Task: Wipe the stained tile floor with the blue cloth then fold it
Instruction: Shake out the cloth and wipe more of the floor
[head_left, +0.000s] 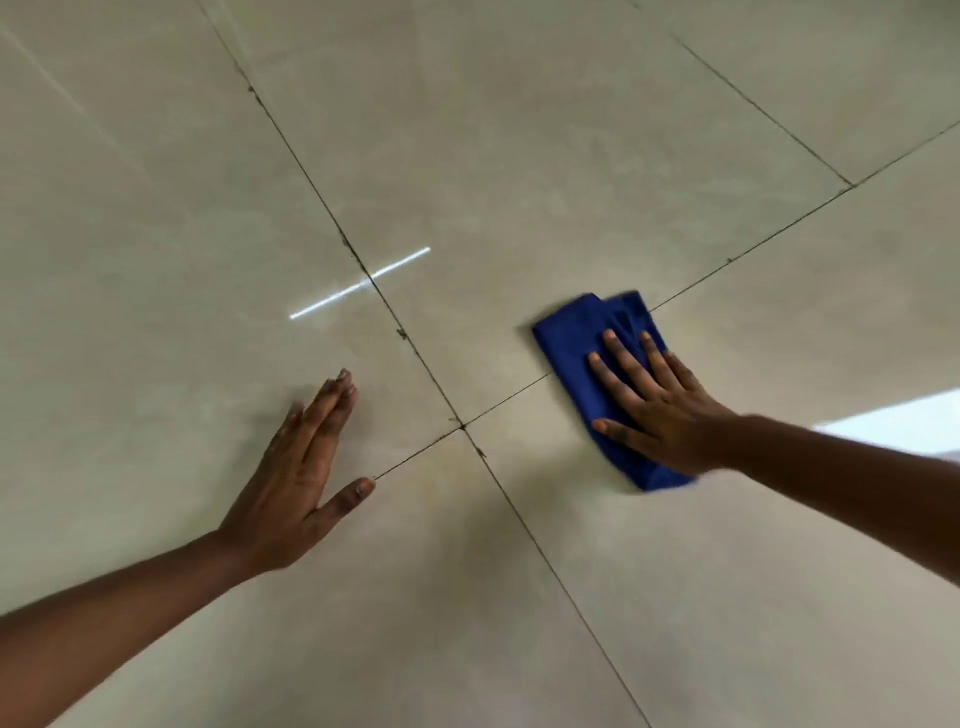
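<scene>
1. The floor (519, 156) lies bare across the whole far half; nothing stands there to block a hand.
2. The cloth (576, 358) lies flat right of the grout cross (462, 427), the only loose thing on the tiles.
3. The right hand (657, 410) presses flat on the cloth, fingers (618, 358) spread, covering its near right part.
4. The left hand (296, 467) lies flat on the tile left of the cross, well apart from the cloth.
5. Between the two hands the tiles are bare, leaving an open lane over the cross.
6. The near floor between the forearms is bare too.
7. A bright reflected streak (358, 283) beyond the left hand is only light.
</scene>
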